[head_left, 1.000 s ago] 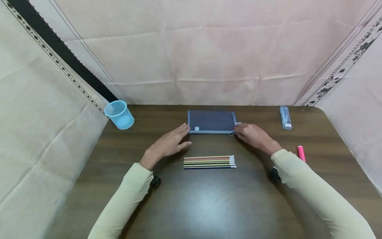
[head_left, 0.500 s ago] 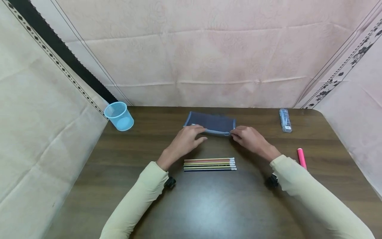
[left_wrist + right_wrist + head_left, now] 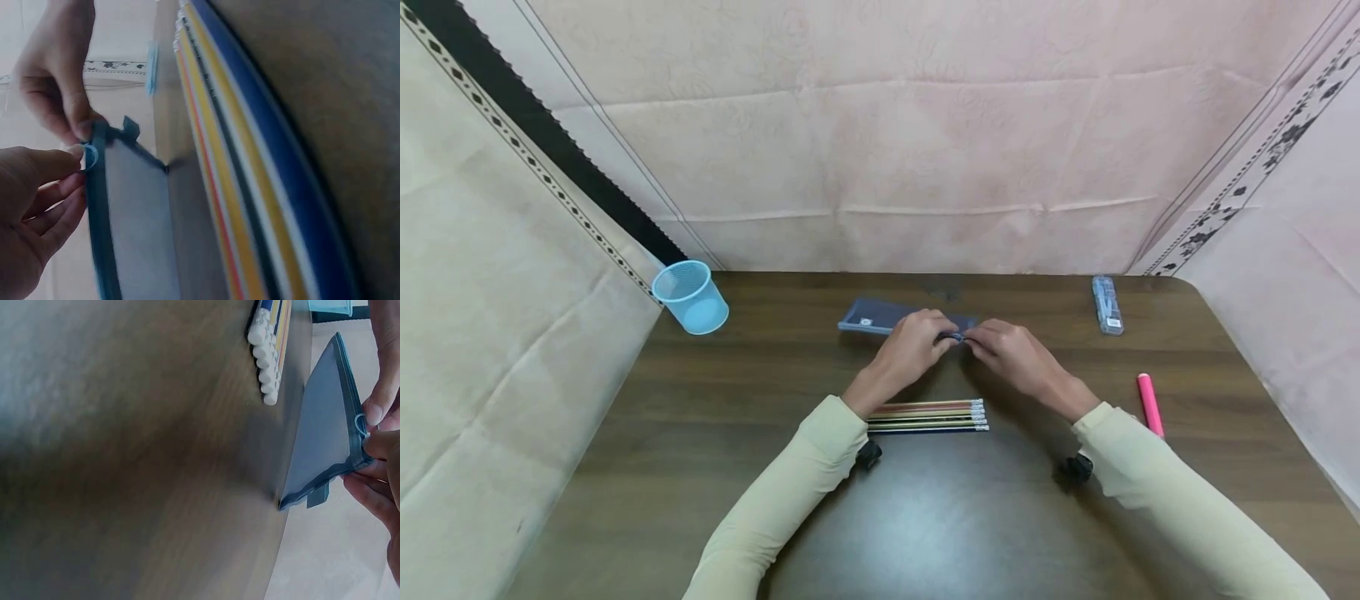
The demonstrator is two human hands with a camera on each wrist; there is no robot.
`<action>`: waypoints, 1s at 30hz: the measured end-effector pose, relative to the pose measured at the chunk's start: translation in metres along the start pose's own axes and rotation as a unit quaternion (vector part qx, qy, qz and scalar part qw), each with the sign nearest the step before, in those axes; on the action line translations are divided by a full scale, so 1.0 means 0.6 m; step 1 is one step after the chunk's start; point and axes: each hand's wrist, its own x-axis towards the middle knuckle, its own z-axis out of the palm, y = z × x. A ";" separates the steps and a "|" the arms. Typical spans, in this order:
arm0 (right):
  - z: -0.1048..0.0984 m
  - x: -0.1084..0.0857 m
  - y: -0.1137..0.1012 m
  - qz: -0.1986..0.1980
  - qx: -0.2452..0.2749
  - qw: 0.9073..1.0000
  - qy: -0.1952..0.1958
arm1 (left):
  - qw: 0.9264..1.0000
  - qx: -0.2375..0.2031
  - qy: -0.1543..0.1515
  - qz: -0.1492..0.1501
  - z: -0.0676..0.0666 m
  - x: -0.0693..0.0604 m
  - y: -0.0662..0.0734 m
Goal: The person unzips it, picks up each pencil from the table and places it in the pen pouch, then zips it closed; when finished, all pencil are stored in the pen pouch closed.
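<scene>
A blue zip pouch [image 3: 868, 317] with a dark see-through face is tipped up on its edge near the far side of the table. At its raised zipper edge, my left hand [image 3: 913, 343] pinches the small zipper pull ring [image 3: 92, 157] between thumb and finger. Right beside it, my right hand [image 3: 1018, 358] grips the pouch's right end, with a small side tab [image 3: 318, 495] just below the fingers. The two hands' fingertips nearly meet. Part of the pouch is hidden behind the left hand. A row of pencils [image 3: 932, 415] with white ends lies in front, partly behind the left wrist.
A light blue cup [image 3: 692, 298] stands tilted-looking at the far left. A blue packet [image 3: 1107, 305] lies at the far right, and a pink marker [image 3: 1150, 404] lies near the right forearm. Pale cloth [image 3: 925, 167] hangs behind the wooden table [image 3: 760, 367].
The left hand has moved right from the pouch's left edge to the zipper pull by the right hand. The pouch, first lying flat, has had its near edge lifted.
</scene>
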 end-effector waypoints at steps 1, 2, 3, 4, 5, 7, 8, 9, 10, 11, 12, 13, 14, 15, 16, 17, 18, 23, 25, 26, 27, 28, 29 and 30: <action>0.001 0.000 -0.002 -0.001 0.004 1.000 0.000 | 1.000 -0.001 0.001 0.000 0.002 -0.001 0.000; 0.001 0.000 -0.004 -0.001 0.009 1.000 0.000 | 1.000 -0.002 0.003 0.001 0.004 -0.003 -0.001; 0.001 0.000 -0.005 -0.001 0.012 1.000 0.000 | 1.000 -0.004 0.007 0.000 0.005 -0.004 -0.001; 0.001 0.001 -0.007 -0.003 0.016 1.000 0.001 | 1.000 -0.005 0.012 -0.001 0.005 -0.005 0.000; 0.001 0.001 -0.007 -0.005 0.020 1.000 0.004 | 1.000 -0.007 0.018 -0.002 0.005 -0.006 0.000; 0.001 0.001 -0.007 -0.010 0.029 0.999 0.013 | 0.999 -0.011 0.031 -0.004 0.004 -0.007 0.001; 0.002 0.001 -0.007 -0.013 0.033 0.999 0.018 | 0.999 -0.013 0.036 -0.004 0.003 -0.007 0.002; 0.002 0.001 -0.006 -0.015 0.039 0.999 0.022 | 0.999 -0.015 0.039 -0.004 0.002 -0.007 0.003; 0.003 0.001 -0.005 -0.016 0.044 0.999 0.027 | 0.999 -0.019 0.041 -0.005 0.002 -0.006 0.004; 0.004 0.001 -0.003 -0.018 0.050 0.998 0.031 | 0.999 -0.022 0.042 -0.006 0.001 -0.006 0.004; 0.006 0.001 -0.001 -0.019 0.055 0.998 0.034 | 0.999 -0.025 0.040 -0.009 0.001 -0.006 0.005; 0.007 0.001 0.000 -0.019 0.059 0.997 0.038 | 0.999 -0.029 0.039 -0.015 0.001 -0.007 0.005; 0.008 0.001 0.001 -0.019 0.063 0.997 0.042 | 0.998 -0.033 0.039 -0.021 0.002 -0.007 0.004; 0.009 0.001 0.002 -0.019 0.066 0.997 0.046 | 0.998 -0.037 0.040 -0.028 0.002 -0.008 0.004; 0.009 0.002 0.003 -0.019 0.066 0.996 0.051 | 0.998 -0.041 0.042 -0.034 0.002 -0.009 0.003; 0.008 0.002 0.004 -0.020 0.066 0.996 0.056 | 0.997 -0.044 0.045 -0.040 0.002 -0.010 0.002; 0.007 0.001 0.004 -0.020 0.065 0.996 0.061 | 0.997 -0.048 0.048 -0.044 0.001 -0.011 0.001; -0.005 -0.007 0.007 -0.015 0.059 0.996 0.071 | 0.995 -0.062 0.059 -0.049 -0.006 -0.016 -0.006; -0.009 -0.010 0.009 -0.010 0.059 0.996 0.067 | 0.995 -0.062 0.064 -0.054 -0.013 -0.020 -0.012; -0.012 -0.011 0.009 -0.008 0.059 0.996 0.066 | 0.994 -0.062 0.068 -0.058 -0.017 -0.022 -0.017; -0.014 -0.011 0.010 -0.008 0.057 0.996 0.064 | 0.994 -0.062 0.073 -0.061 -0.021 -0.026 -0.021; -0.016 -0.011 0.011 -0.009 0.054 0.996 0.064 | 0.993 -0.063 0.077 -0.065 -0.026 -0.029 -0.027; -0.017 -0.012 0.012 -0.011 0.052 0.997 0.064 | 0.992 -0.064 0.081 -0.067 -0.030 -0.034 -0.033; -0.019 -0.013 0.014 -0.013 0.050 0.997 0.066 | 0.992 -0.064 0.085 -0.069 -0.034 -0.038 -0.039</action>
